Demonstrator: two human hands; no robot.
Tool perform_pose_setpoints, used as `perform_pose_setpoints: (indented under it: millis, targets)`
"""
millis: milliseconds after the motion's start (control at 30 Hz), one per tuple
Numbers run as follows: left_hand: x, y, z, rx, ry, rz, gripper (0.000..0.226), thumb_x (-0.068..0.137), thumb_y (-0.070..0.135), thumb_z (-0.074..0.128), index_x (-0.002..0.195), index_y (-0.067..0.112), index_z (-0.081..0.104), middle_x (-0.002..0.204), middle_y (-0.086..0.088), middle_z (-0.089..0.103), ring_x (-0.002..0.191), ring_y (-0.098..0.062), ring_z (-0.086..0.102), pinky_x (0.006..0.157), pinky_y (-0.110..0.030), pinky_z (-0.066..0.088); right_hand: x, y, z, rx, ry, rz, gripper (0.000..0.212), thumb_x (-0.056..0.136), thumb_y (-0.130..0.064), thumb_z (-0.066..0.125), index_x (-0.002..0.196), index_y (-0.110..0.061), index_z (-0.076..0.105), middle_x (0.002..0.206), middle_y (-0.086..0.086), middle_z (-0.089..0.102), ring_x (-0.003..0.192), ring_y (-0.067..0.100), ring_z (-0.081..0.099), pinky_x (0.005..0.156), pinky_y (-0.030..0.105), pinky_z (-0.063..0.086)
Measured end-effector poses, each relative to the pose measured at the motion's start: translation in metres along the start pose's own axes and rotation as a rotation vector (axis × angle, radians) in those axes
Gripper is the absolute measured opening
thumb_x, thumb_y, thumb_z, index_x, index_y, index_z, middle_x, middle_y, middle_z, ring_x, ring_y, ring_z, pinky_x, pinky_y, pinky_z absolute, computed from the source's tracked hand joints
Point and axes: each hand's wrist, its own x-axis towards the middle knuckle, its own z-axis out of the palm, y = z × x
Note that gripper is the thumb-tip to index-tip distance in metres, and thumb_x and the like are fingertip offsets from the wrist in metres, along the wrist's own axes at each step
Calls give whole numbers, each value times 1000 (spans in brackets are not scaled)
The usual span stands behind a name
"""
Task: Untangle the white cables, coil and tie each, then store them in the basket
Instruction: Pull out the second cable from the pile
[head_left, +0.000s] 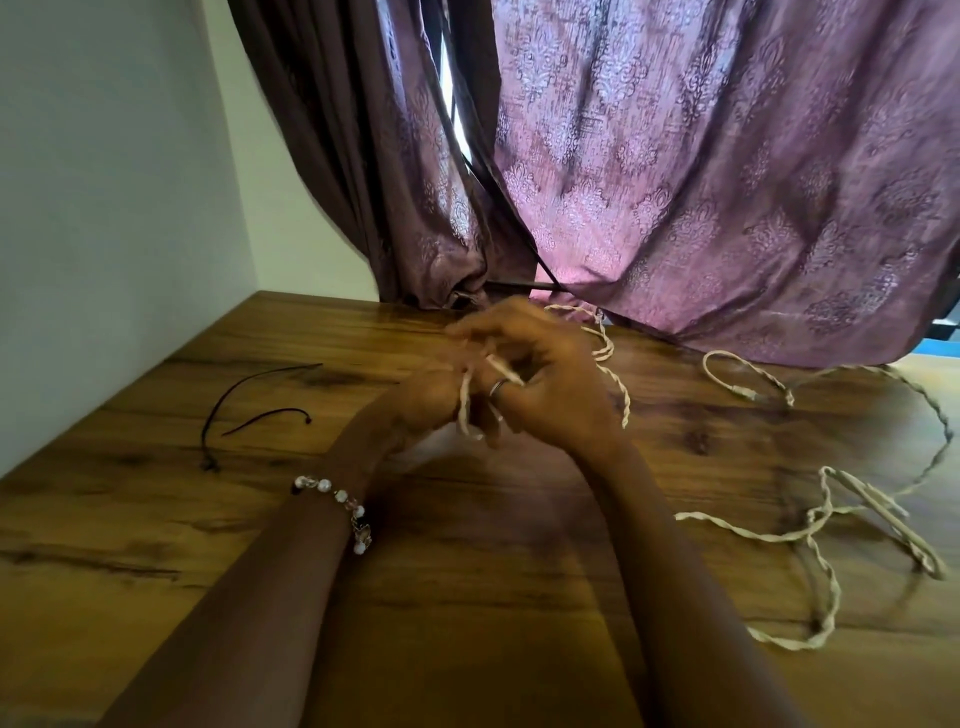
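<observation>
left hand (431, 400): it is up over the middle of the table, fingers curled round a small loop of the white cable. it touches the other hand.
right hand (545, 384): it is right beside the left hand. its fingers are bent and pinch an end of the white cable. there is a ring (498, 387) on one finger.
white cables (810, 530): they are twisted together. from the hands the twisted cable runs out to the right, then lies in loose loops and bends on the right side of the table. one white plug end (748, 393) lies near the curtain.
black ties (244, 405): two thin black strings lie on the left side of the table, well apart from the hands.
bracelet (340, 501): white and pink beads on the left wrist.
table (156, 545): brown wood with dark grain.
curtain (727, 182): purple with a pattern, hanging behind the table and touching its far edge.
wall (104, 182): plain and pale, on the left.
</observation>
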Motion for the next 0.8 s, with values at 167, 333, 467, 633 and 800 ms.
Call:
perform_pose_setpoints:
  millis: [167, 333, 467, 633, 800]
  targets:
    - [-20, 34, 33, -115, -165, 110, 62, 101, 5, 26, 60, 24, 68, 49, -4, 52, 34, -8, 37, 49, -28, 38, -5, 46, -25, -235, 202, 109, 31, 75, -4, 74, 105, -6, 69, 97, 3, 60, 72, 24, 66, 62, 37, 57]
    - [-13, 26, 41, -297, -141, -26, 52, 104, 32, 20, 90, 2, 60, 41, -1, 36, 31, -5, 21, 45, -20, 32, -12, 69, -23, -658, 106, 135, 24, 79, -20, 66, 101, -10, 70, 93, 12, 66, 80, 37, 63, 62, 45, 52]
    - [-8, 29, 38, -422, -109, -28, 63, 95, 58, 22, 87, 5, 55, 39, 2, 31, 31, -5, 20, 42, -14, 27, -15, 71, -18, -792, 138, 164, 23, 78, -24, 66, 94, -9, 72, 88, 14, 69, 73, 38, 65, 53, 40, 52]
    - [-10, 36, 31, -614, -93, 21, 39, 100, 43, 29, 81, 14, 45, 41, 4, 30, 29, -3, 21, 39, -12, 20, -15, 71, -16, -591, 68, 290, 24, 87, -22, 53, 101, -11, 70, 81, 12, 70, 71, 34, 64, 59, 45, 52]
    - [-12, 42, 11, -831, -51, 97, 40, 102, 39, 24, 76, 15, 42, 36, 7, 29, 24, 0, 21, 31, -10, 17, -20, 52, -11, -346, -144, 467, 38, 91, 2, 39, 124, -11, 53, 87, 13, 66, 54, 32, 61, 45, 36, 50]
